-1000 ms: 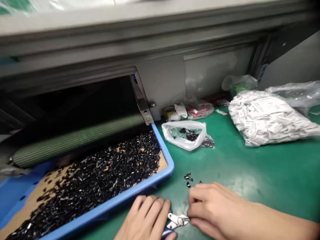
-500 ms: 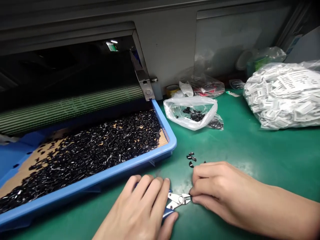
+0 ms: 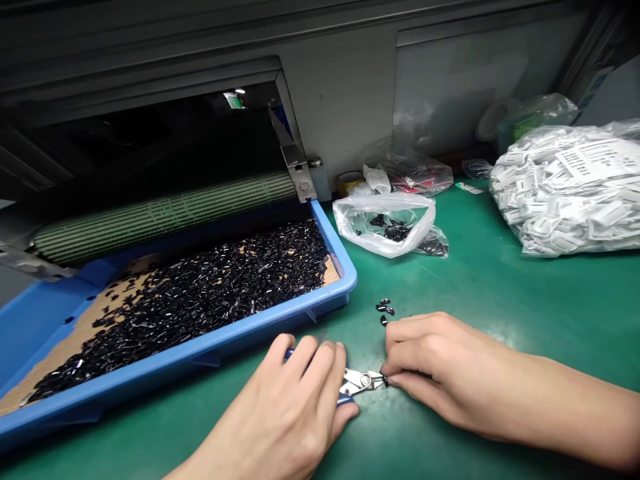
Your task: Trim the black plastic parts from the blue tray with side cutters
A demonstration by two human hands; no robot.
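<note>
Blue tray (image 3: 210,345) at far left, strewn with shiny black parts (image 3: 220,287) below a ribbed green roller (image 3: 165,217). The left hand (image 3: 290,407) has its grip closed round the blue handles of nippers (image 3: 364,381), silvery blades pointing right, tips at a tiny dark piece (image 3: 385,380). Beyond, loose black bits (image 3: 383,309) lie on the green worktop (image 3: 480,280), nearer than an open plastic bag (image 3: 390,250) holding more. The right hand (image 3: 445,367) pinches the piece, mostly hidden, in a narrow grip. Farthest right sits a clear bag of white parts (image 3: 570,200).
</note>
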